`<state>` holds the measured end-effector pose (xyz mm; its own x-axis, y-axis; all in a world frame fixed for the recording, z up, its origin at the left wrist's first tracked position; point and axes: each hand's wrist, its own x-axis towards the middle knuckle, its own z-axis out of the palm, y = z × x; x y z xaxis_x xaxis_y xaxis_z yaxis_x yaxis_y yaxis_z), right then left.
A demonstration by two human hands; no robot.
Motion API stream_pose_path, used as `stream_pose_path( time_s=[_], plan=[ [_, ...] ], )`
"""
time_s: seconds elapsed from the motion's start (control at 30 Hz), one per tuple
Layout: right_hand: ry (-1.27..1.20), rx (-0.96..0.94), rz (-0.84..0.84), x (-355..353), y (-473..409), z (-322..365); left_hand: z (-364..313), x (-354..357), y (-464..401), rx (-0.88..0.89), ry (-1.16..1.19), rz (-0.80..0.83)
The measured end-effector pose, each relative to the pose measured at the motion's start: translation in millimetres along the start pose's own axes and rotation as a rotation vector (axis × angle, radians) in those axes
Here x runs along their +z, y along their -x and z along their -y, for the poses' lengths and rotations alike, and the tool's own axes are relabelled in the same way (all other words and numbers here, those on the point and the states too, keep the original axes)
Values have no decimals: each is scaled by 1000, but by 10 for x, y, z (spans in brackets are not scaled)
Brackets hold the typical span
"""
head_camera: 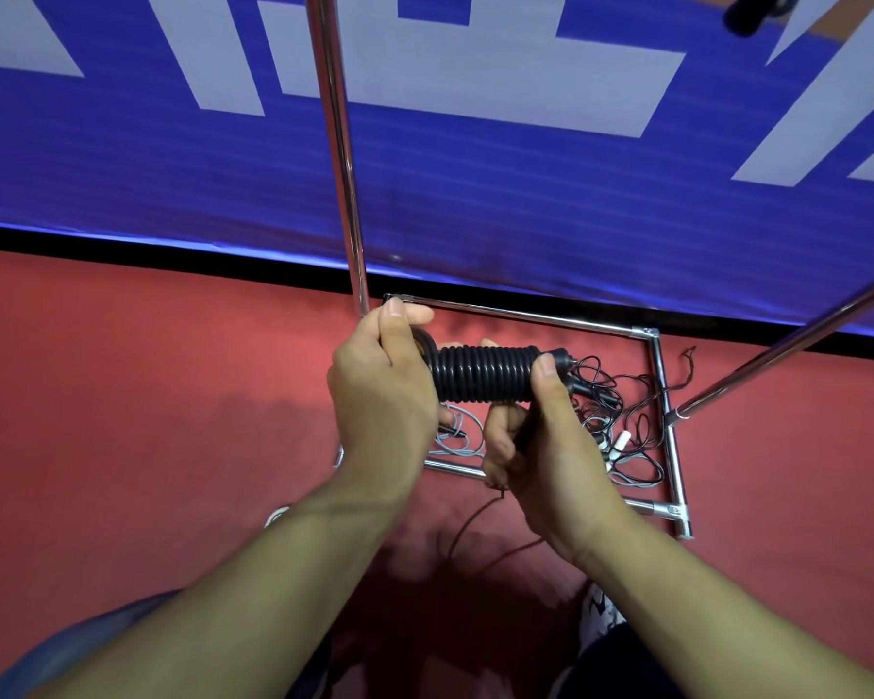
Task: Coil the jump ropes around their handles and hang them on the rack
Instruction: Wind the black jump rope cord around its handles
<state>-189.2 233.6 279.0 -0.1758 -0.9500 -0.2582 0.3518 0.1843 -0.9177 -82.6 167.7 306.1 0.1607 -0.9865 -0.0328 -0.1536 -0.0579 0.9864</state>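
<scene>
Between two hands, near the middle, sits one black jump rope (485, 373), wound in tight rings round its handles. One left hand (382, 380) curls its fingers round the left end of the coil. One right hand (551, 451) grips the right end, with its thumb pressed on the last rings. Down on the red floor (122, 396), just past the hands, lies a loose pile of thin ropes (621, 421), black and pale, too tangled to count. One shiny metal rack (669, 436) has its base frame round that pile, and two poles rise from it. Far off hangs one blue banner (475, 194) with big white shapes; no word on it can be read.
</scene>
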Motion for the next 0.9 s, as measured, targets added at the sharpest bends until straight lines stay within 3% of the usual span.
stream_pose_path(
  time_s=[0.2,0.37,0.5,0.6,0.9],
  plan=[
    [742,-166,47,-170,33,7,8,-13,-179,-237,78,0],
    [1092,-490,179,-347,12,-52,-11,-84,-238,-213,46,123],
    [1200,-487,176,-514,-122,-14,35,-163,-251,-117,-124,276],
    [1219,-503,59,-580,-176,31,58,-171,-229,-91,-217,339],
    [1158,-572,-229,-447,-59,200,107,-146,-252,92,-346,157]
  ],
)
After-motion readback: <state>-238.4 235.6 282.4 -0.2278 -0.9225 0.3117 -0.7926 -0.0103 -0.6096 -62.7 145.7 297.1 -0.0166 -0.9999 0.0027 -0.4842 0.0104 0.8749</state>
